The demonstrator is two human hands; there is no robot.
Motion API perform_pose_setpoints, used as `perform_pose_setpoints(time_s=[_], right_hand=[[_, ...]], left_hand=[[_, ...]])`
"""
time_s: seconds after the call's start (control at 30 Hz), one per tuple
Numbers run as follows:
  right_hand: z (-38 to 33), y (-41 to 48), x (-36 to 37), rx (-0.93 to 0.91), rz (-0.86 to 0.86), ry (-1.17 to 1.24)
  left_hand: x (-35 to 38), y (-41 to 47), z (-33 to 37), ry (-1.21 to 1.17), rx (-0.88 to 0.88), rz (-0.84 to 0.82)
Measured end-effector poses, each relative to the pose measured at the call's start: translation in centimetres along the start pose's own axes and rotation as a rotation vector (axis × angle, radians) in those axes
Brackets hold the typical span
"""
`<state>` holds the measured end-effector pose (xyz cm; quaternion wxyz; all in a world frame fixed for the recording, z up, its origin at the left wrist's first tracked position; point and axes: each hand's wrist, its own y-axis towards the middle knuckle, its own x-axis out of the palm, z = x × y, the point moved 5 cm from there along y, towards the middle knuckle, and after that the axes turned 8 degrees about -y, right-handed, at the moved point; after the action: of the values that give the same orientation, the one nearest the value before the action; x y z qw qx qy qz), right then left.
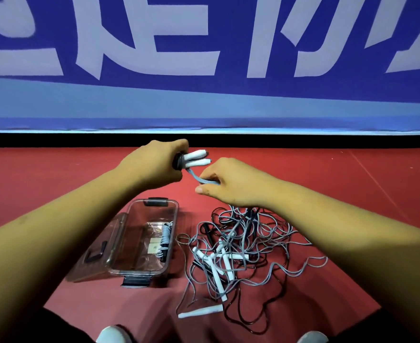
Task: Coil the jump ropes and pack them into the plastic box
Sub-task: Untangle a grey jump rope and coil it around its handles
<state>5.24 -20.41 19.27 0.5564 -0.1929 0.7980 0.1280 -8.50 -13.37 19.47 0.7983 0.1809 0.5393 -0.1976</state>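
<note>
Head view: fingers of left hand [152,164] clench two white handles [196,157]; right hand [231,184] pinches their grey cord [201,179]
Done: one coiled grey rope [165,238] inside clear plastic box [139,269]
Remaining: tangled rope pile [243,251] on red floor [352,184], just beside the box

light: bright, even | shadows: soft | edges: wide-angle bending | focus: slightly soft
</note>
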Motion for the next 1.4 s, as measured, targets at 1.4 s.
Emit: perform_pose_setpoints(time_s=[1.4], right_hand=[[0.7,-0.2,0.4,0.051,-0.099,-0.031]], left_hand=[[1.8,-0.3,0.2,-0.091,-0.050,-0.133]])
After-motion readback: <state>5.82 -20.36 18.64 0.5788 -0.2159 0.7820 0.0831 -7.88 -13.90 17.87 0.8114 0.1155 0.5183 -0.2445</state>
